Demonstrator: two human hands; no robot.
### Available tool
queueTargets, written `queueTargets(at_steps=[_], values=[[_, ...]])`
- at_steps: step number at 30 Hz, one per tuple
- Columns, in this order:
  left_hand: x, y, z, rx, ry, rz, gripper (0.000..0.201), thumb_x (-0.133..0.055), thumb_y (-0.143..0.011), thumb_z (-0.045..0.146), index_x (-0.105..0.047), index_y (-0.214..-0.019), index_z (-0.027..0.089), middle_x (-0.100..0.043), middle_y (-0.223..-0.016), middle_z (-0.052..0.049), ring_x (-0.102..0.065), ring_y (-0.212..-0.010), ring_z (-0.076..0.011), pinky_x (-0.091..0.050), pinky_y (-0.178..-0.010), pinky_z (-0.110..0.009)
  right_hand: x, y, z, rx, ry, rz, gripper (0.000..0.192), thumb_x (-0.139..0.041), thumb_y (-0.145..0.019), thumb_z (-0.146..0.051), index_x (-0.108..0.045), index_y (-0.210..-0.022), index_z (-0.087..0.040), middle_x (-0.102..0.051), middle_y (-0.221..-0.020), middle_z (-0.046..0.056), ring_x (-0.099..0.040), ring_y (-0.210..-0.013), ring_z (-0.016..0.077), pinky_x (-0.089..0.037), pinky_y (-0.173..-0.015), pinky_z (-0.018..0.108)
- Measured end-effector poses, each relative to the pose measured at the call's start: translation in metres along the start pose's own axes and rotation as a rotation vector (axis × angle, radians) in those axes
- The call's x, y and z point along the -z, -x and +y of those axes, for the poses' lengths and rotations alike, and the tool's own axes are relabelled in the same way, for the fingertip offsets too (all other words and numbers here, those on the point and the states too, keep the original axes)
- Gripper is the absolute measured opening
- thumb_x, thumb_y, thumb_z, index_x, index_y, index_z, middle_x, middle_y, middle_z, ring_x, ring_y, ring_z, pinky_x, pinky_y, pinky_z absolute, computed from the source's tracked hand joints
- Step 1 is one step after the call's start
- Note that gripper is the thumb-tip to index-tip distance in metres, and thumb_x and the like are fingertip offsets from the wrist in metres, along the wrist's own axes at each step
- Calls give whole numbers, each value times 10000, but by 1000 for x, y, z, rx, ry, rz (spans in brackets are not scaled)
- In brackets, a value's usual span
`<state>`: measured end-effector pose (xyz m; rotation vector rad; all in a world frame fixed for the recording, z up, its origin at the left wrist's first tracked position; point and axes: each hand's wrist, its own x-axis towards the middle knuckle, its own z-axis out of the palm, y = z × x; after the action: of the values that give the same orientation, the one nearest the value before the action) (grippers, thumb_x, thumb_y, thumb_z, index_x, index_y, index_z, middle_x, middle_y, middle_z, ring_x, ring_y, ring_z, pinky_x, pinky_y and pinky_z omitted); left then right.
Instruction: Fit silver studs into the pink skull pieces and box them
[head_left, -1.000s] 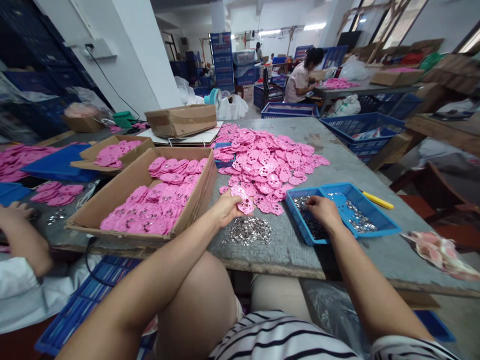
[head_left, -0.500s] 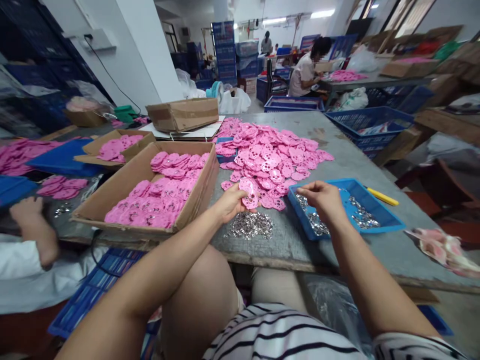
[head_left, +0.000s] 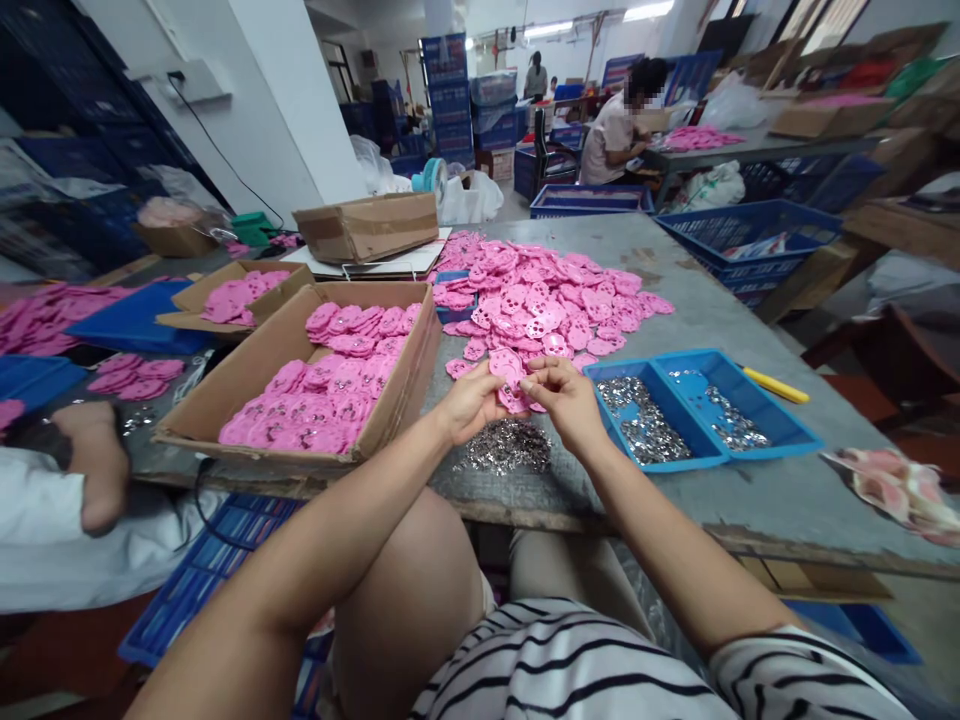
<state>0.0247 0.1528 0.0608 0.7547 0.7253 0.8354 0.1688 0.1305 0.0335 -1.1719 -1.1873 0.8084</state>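
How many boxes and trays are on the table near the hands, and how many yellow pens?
Cardboard boxes: 3, a big one with pink pieces, a small one behind it, a shut one at the back.
Blue trays with shiny bits: 1, with two compartments.
Yellow pens: 1.
Total: 5.

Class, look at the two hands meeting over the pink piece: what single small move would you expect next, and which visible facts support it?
Probably pressing a small metal part into the flat pink plastic piece. The left hand holds that piece above the loose heap of silvery metal bits, and the right hand has its fingers pinched at the piece's edge. What they pinch is too small to see.
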Motion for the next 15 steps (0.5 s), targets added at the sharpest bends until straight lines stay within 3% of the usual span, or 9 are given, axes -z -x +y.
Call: queueTargets(at_steps=[5,9,15], values=[[-1,0,-2,-48,-1,-22,454,-510,-794,3,-528,-1203,200,-708,-1033,-84,-708,-903,-209,-586,-865,-465,3,1,3,-9,11,10,173,-761,-633,-317,-657,-552,-204,-604,-965,59,-562,-968,227,-433,-942,449],[-1,0,-4,-152,31,-47,591,-580,-770,10,-477,-1306,236,-676,-1151,-92,-682,-997,-219,-545,-932,-482,-2,3,6,-72,-67,71,246,-793,-601,-382,-645,-542,-195,-596,-1026,79,-551,-1035,256,-414,-973,468],[-4,2,-3,-197,26,-7,803,-608,-721,-10,-382,-1420,316,-648,-1215,-60,-655,-1042,-197,-525,-961,-438,-12,4,6,-81,-166,110,199,-769,-605,-348,-646,-552,-200,-620,-1070,86,-544,-1107,277,-378,-1010,479]])
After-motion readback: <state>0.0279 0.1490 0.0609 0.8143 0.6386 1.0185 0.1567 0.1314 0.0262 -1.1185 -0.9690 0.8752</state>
